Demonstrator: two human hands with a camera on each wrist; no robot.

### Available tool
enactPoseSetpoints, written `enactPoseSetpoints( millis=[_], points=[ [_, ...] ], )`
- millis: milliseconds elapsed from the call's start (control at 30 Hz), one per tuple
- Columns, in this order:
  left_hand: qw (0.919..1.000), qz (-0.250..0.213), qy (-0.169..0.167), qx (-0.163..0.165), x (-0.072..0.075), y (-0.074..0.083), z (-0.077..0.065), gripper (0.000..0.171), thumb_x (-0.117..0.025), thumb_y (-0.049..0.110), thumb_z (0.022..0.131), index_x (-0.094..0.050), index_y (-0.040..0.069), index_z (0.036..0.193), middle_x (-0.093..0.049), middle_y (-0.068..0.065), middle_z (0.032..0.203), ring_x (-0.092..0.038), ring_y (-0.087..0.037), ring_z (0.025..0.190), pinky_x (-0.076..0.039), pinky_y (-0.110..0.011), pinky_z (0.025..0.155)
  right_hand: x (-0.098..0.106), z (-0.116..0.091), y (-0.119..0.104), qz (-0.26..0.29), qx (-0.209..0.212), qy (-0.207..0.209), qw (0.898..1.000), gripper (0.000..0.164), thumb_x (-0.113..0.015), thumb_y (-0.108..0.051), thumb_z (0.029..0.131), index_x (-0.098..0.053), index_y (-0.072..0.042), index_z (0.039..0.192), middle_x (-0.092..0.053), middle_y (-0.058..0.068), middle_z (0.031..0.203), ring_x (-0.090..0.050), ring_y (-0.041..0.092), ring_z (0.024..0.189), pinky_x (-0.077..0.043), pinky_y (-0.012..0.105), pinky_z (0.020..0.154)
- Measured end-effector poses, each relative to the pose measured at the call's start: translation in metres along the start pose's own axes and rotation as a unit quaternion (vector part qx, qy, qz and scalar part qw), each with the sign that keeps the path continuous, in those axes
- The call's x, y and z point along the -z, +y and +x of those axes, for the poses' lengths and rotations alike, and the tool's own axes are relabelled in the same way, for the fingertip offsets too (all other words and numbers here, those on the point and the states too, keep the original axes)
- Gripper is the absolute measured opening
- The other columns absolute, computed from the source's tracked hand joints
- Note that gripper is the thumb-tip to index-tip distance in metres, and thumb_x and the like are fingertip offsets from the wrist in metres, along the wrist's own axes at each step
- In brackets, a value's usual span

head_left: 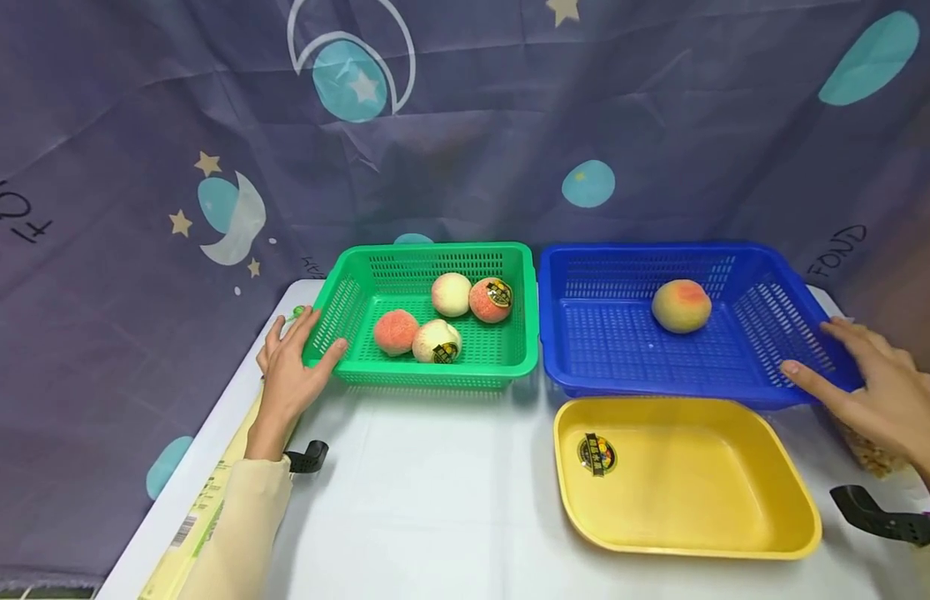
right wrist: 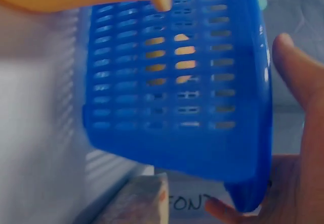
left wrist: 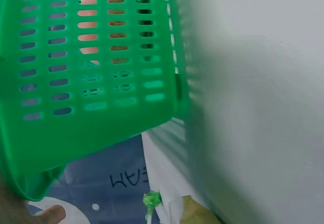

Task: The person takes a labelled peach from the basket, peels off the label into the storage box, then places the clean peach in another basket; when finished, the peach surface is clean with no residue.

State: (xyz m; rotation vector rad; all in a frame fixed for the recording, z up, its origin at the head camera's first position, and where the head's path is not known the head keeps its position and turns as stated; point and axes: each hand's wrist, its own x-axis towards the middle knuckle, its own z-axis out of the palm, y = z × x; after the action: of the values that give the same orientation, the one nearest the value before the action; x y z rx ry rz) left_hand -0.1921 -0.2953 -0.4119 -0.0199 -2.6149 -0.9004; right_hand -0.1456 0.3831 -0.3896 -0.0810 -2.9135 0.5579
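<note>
- The left hand point(head_left: 296, 362) is spread at the left rim of the green basket point(head_left: 472, 372), its thumb apart from its fingers.
- The right hand point(head_left: 881, 387) is spread too, at the right end of the blue basket point(head_left: 600, 337), with the thumb on the inner side of the rim and fingers outside.
- One cannot tell how hard either hand presses.
- Both baskets sit side by side on a white table point(head_left: 420, 500), green on the left.
- Four round peaches point(head_left: 395, 332) lie in the green basket, in two pairs; two wear stickers point(head_left: 498, 293).
- One bigger peach point(head_left: 681, 306) lies in the blue basket.
- A yellow tub point(head_left: 705, 492) stands just in front of the blue basket.
- Behind hangs a dark cloth point(head_left: 472, 150) with moons and stars.
</note>
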Motion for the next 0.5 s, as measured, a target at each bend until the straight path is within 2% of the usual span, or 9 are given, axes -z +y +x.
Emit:
enactPoseSetpoints(
  millis=[67, 233, 367, 433, 500],
  points=[
    [1.0000, 0.004, 0.001, 0.003, -0.001, -0.002, 0.000, 0.075, -0.066, 0.050, 0.094, -0.045, 0.012, 0.155, -0.036, -0.008, 0.166, -0.011, -0.038, 0.158, -0.008, -0.068, 0.117, 0.003, 0.004, -0.004, -0.001, -0.005, 0.007, 1.000, 0.083, -0.055, -0.046, 0.100, -0.024, 0.006, 0.156, -0.013, 0.036, 0.163, -0.019, 0.070, 0.131, -0.015, 0.080, 0.093],
    [0.9999, 0.001, -0.003, 0.012, -0.002, -0.004, -0.001, 0.076, -0.065, 0.050, 0.094, -0.044, 0.010, 0.155, -0.033, -0.006, 0.167, -0.009, -0.037, 0.158, -0.007, -0.069, 0.116, 0.009, 0.013, -0.021, 0.022, 0.001, 0.025, 0.999, 0.082, -0.055, -0.046, 0.100, -0.026, 0.006, 0.156, -0.015, 0.035, 0.163, -0.016, 0.069, 0.134, -0.012, 0.081, 0.093],
    [0.9996, -0.003, -0.013, 0.024, -0.003, -0.004, -0.002, 0.076, -0.064, 0.050, 0.095, -0.042, 0.011, 0.156, -0.031, -0.006, 0.168, -0.007, -0.037, 0.159, -0.007, -0.070, 0.116, 0.012, 0.023, -0.044, 0.069, 0.030, 0.030, 0.997, 0.080, -0.060, -0.042, 0.099, -0.028, 0.002, 0.157, -0.018, 0.036, 0.162, -0.013, 0.067, 0.140, -0.003, 0.084, 0.104],
    [0.9995, -0.002, -0.017, 0.028, -0.003, -0.004, -0.002, 0.076, -0.064, 0.050, 0.095, -0.041, 0.012, 0.157, -0.030, -0.005, 0.168, -0.006, -0.036, 0.159, -0.006, -0.070, 0.116, 0.013, 0.028, -0.058, 0.089, 0.045, 0.018, 0.995, 0.079, -0.063, -0.041, 0.098, -0.030, -0.002, 0.158, -0.021, 0.036, 0.161, -0.011, 0.065, 0.144, 0.002, 0.084, 0.108],
    [0.9994, -0.002, -0.016, 0.031, -0.003, -0.004, -0.002, 0.076, -0.065, 0.050, 0.095, -0.041, 0.012, 0.157, -0.030, -0.004, 0.168, -0.007, -0.036, 0.159, -0.006, -0.070, 0.116, 0.014, 0.033, -0.072, 0.109, 0.066, 0.002, 0.992, 0.078, -0.067, -0.038, 0.096, -0.033, -0.005, 0.158, -0.025, 0.035, 0.160, -0.011, 0.063, 0.147, 0.001, 0.083, 0.111]
  ],
)
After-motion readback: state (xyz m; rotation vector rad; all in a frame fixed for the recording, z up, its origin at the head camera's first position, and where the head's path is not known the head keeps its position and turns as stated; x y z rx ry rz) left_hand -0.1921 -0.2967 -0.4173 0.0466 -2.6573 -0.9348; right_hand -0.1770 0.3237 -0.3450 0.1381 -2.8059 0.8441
